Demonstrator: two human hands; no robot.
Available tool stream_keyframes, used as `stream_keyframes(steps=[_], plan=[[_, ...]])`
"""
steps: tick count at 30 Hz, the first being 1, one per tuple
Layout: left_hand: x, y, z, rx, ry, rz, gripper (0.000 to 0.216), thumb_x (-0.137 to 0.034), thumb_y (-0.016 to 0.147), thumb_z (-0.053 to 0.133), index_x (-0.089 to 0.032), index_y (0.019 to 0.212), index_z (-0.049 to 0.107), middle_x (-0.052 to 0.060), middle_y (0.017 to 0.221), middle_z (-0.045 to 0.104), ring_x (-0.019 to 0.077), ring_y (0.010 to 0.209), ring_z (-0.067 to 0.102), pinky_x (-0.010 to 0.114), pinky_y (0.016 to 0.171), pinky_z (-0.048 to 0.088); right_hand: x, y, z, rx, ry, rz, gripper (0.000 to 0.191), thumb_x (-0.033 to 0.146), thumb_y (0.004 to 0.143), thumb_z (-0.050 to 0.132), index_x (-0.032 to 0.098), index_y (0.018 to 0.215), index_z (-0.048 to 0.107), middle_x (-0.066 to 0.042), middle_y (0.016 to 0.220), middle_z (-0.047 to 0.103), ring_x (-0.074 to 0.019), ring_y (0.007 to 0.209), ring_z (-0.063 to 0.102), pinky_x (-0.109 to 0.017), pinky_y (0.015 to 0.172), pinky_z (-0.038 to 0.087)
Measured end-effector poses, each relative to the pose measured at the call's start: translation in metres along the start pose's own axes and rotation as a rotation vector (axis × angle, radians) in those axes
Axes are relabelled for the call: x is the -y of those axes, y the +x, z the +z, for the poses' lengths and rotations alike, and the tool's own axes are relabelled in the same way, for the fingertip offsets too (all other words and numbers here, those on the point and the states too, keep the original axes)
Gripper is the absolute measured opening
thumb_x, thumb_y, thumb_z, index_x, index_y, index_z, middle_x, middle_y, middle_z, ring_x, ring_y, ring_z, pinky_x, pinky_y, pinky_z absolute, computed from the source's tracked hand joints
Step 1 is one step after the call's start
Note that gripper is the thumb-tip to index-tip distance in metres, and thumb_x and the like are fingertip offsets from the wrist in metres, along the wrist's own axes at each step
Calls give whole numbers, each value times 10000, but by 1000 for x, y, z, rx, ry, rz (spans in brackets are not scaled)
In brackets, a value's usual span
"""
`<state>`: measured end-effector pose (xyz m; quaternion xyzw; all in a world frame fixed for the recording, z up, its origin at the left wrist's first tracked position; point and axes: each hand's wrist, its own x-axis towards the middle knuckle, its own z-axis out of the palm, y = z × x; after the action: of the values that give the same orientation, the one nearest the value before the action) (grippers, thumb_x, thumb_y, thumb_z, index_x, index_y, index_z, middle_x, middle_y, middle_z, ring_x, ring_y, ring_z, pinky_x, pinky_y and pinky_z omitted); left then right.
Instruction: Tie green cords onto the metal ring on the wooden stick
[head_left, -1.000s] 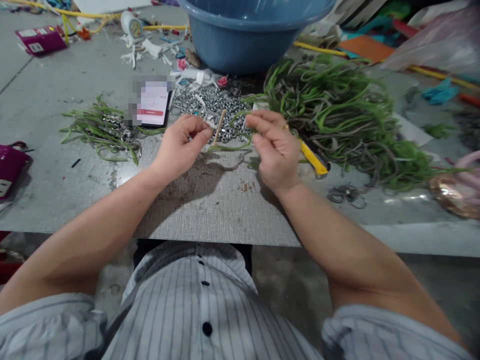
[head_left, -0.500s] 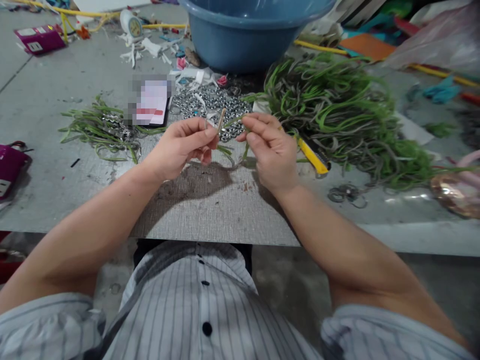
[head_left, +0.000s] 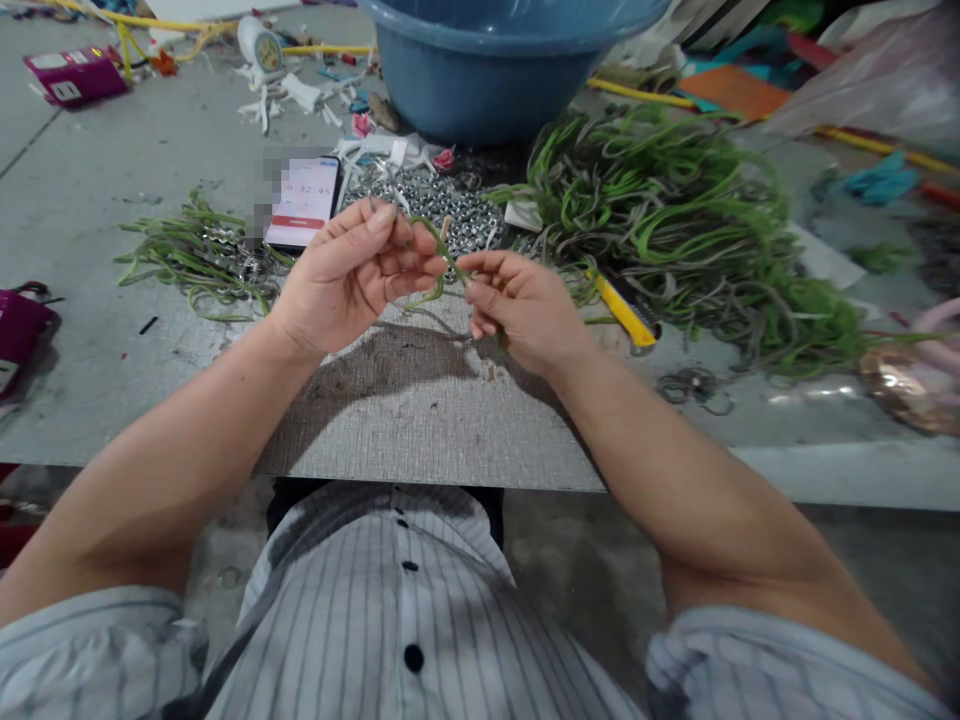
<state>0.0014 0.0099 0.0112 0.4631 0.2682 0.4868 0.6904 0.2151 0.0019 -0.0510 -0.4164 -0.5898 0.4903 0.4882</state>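
Note:
A green cord (head_left: pixel 448 258) runs between my two hands above the near part of the table. My left hand (head_left: pixel 356 265) is closed on one part of it, palm partly turned up, with the thumb pressed against the index finger. A thin light stick (head_left: pixel 445 228) shows just beyond those fingertips; what it is I cannot make out. My right hand (head_left: pixel 521 305) pinches the cord between thumb and fingers. Behind my hands lies a pile of shiny silver beads (head_left: pixel 480 215). To the right spreads a large heap of green and grey cords (head_left: pixel 660 220).
A blue basin (head_left: pixel 480 80) stands behind the beads. Left of my hands are a phone (head_left: pixel 304 205) and a bundle of cords with silver pieces (head_left: pixel 206 255). A yellow utility knife (head_left: pixel 622 308) lies right of my right hand. Purple boxes (head_left: pixel 75 75) sit far left.
My left hand has moved up and turned its palm more into view. The right hand has shifted slightly left and down, and the cord now bends between both hands.

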Motion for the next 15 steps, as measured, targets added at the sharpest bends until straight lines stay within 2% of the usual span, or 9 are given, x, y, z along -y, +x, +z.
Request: stream_keyframes(steps=[3, 8, 10, 13, 15], plan=[[-1, -1, 2, -20, -14, 1, 250, -229, 1043, 531, -167, 803, 564, 25, 865, 725, 166, 848, 786, 250, 775, 641, 17, -8, 7, 154, 55, 129, 221, 367, 923, 716, 218, 1072, 651, 100, 616, 408, -64, 438, 336, -245, 432, 364], [-2, -4, 7, -42, -40, -52, 301, -206, 1071, 445, -155, 803, 572, 15, 847, 720, 171, 860, 802, 242, 757, 653, 30, -14, 9, 358, 153, 219, 429, 510, 890, 761, 234, 1183, 614, 149, 522, 289, -57, 400, 218, -226, 402, 212], [-2, -5, 9, -48, -47, -83, 290, -208, 1070, 439, -158, 818, 573, 10, 869, 726, 197, 961, 802, 251, 783, 660, 31, -14, 9, 430, 176, 227, 433, 529, 858, 792, 230, 1129, 635, 149, 508, 302, -52, 396, 225, -221, 403, 196], [-2, -5, 11, -81, -47, -115, 263, -221, 1065, 442, -162, 846, 575, 17, 935, 737, 242, 1127, 767, 299, 869, 662, 33, -15, 9, 546, 203, 265, 393, 551, 842, 801, 196, 947, 669, 132, 499, 344, -42, 404, 246, -213, 402, 190], [-2, -5, 12, -109, -41, -108, 253, -221, 1059, 444, -163, 847, 570, 28, 964, 741, 255, 1184, 743, 325, 927, 653, 33, -16, 9, 585, 231, 292, 405, 568, 851, 787, 183, 862, 663, 130, 479, 322, -40, 403, 229, -211, 400, 181]])
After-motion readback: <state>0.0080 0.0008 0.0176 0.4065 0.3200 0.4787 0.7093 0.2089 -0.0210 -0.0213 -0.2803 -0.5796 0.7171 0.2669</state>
